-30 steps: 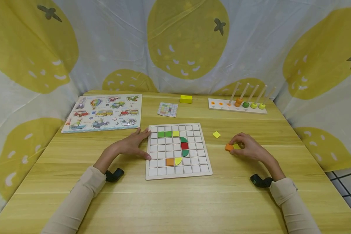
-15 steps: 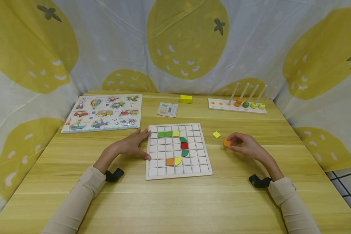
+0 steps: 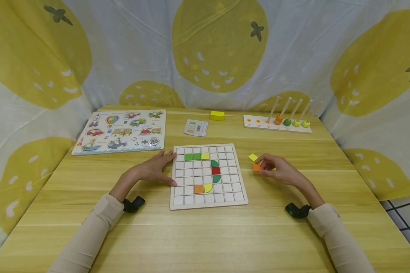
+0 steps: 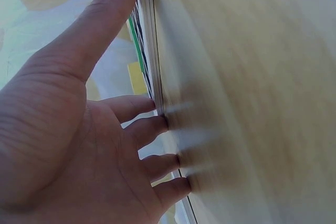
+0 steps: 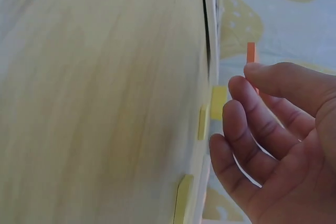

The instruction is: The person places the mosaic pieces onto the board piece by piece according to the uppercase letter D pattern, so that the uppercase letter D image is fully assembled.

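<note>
My right hand [image 3: 279,170] pinches an orange square tile [image 3: 256,167] between thumb and fingertips, to the right of the grid board [image 3: 208,207]. In the right wrist view the tile [image 5: 251,52] stands edge-on, raised above the table. A yellow tile [image 3: 253,157] lies just beyond it, and another yellow piece [image 5: 182,198] is mostly hidden by the hand in the head view. With fingers spread, my left hand [image 3: 153,168] touches the board's left edge. On the board sit green [image 3: 188,156], yellow [image 3: 205,156], red [image 3: 215,170] and orange [image 3: 198,189] pieces, some with rounded sides.
A picture card [image 3: 196,127] lies behind the board, near a yellow block [image 3: 217,115]. At the back left is a vehicle puzzle [image 3: 134,143]. A peg counting stand [image 3: 259,125] with coloured beads is at the back right. Patterned cloth hangs along the table's far edge.
My right hand has picked up the orange tile from beside the yellow piece and carried it left, towards the board. The left hand has stayed at the board's edge.
</note>
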Action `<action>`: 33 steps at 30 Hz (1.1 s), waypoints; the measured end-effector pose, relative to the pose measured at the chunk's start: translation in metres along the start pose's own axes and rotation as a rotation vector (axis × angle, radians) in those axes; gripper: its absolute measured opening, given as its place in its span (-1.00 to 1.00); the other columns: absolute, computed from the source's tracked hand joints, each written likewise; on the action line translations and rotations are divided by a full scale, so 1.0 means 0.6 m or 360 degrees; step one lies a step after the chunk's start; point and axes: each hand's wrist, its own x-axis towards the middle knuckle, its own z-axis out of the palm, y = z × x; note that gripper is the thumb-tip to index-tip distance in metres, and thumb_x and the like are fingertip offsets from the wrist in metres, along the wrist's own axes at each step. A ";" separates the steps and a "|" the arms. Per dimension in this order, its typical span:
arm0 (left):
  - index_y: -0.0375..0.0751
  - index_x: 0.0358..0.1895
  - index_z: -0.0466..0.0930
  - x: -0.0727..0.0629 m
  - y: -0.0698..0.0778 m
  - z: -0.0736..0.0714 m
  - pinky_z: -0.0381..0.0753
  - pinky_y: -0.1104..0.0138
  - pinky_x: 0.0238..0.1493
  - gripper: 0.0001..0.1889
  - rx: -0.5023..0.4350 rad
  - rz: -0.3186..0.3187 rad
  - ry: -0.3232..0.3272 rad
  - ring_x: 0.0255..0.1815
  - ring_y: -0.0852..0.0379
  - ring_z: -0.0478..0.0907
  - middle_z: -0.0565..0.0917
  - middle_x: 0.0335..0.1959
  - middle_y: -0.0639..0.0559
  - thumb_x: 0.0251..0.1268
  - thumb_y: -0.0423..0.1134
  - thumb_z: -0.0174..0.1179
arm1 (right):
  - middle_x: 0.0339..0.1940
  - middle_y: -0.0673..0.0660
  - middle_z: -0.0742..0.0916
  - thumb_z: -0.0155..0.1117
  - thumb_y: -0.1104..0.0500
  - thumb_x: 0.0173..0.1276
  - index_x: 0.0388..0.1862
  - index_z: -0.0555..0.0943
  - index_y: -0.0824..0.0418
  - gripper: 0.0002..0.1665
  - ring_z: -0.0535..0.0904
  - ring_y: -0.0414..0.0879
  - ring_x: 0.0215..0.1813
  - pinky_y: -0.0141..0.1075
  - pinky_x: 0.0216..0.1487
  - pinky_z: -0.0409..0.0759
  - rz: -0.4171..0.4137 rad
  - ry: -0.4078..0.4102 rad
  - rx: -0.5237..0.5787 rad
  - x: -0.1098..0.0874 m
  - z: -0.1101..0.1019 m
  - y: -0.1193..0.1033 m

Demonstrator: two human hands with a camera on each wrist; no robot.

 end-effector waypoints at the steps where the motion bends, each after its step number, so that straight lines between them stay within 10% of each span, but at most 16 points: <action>1: -0.27 0.53 -0.07 0.000 0.000 0.000 -0.17 -0.29 0.37 0.15 0.0001 0.0001 0.0000 0.51 -0.38 -0.40 -0.16 0.55 -0.27 -0.02 0.20 0.40 | -0.35 0.03 0.64 0.36 0.27 0.26 -0.01 0.56 0.20 -0.68 0.55 -0.14 -0.31 -0.36 -0.24 0.54 -0.0013 -0.0012 0.0005 0.003 0.002 -0.002; 33: -0.27 0.53 -0.09 0.000 0.002 -0.001 -0.22 -0.30 0.36 0.15 -0.0012 0.0001 -0.0008 0.51 -0.37 -0.42 -0.18 0.55 -0.25 -0.01 0.18 0.40 | -0.40 -0.05 0.61 0.36 0.19 0.28 -0.03 0.57 0.15 -0.71 0.53 -0.17 -0.32 -0.36 -0.22 0.57 -0.0294 -0.0369 0.0051 0.099 0.100 -0.116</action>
